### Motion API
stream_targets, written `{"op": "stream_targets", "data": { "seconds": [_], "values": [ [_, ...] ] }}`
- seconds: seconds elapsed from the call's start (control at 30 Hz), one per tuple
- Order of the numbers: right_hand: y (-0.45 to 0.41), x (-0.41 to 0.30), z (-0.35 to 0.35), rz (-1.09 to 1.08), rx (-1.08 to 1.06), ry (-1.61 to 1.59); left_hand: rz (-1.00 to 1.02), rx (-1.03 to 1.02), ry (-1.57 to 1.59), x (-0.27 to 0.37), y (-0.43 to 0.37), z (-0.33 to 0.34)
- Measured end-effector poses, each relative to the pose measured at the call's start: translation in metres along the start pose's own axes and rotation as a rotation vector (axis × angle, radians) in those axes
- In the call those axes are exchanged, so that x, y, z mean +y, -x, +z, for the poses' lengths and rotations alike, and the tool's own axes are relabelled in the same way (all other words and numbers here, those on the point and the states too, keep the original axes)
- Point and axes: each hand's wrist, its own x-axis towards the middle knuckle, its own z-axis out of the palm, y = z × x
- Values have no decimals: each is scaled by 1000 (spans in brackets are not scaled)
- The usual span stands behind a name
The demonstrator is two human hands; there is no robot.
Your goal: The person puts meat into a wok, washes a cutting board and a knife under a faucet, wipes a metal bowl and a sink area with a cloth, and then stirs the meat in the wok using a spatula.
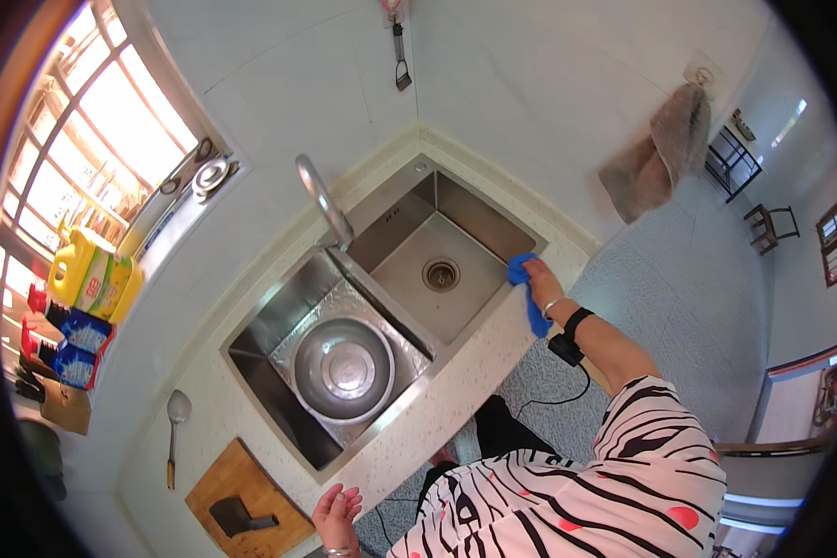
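My right hand presses a blue cloth onto the right front corner of the steel double sink, and part of the cloth hangs over the counter's front edge. Beside it is the right basin, with a round drain strainer in its floor. A round metal bowl sits in the left basin on a wet surface. My left hand holds nothing; its fingers are loosely curled and apart at the counter's front edge, close to a wooden cutting board.
A cleaver lies on the board, and a metal spatula left of it. The curved faucet rises behind the sink. Yellow jugs and blue bottles line the windowsill. A towel hangs on the right wall.
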Motion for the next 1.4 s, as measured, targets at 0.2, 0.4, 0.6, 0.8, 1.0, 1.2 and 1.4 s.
{"op": "stream_targets", "data": {
  "seconds": [0.2, 0.4, 0.6, 0.8, 1.0, 1.2, 1.4],
  "values": [
    [-92, 27, -8, 223, -42, -60, -74, 36, -20, 24, -19, 82],
    [-189, 20, 29, 56, -213, 20, -112, 106, -41, 43, -26, 131],
    [-286, -8, 58, 36, -184, -119, -177, 266, -40, 49, -25, 149],
    [-360, -43, 75, 96, -102, -333, -211, 308, -14, 52, -30, 154],
    [-359, -86, 98, -136, -250, -363, -242, 371, 19, 50, -30, 149],
    [-367, -118, 138, 35, -236, -438, -243, 423, 14, 57, -25, 157],
    [-281, -163, 165, -701, -194, -446, -237, 465, 68, 39, -17, 147]
  ]
}}
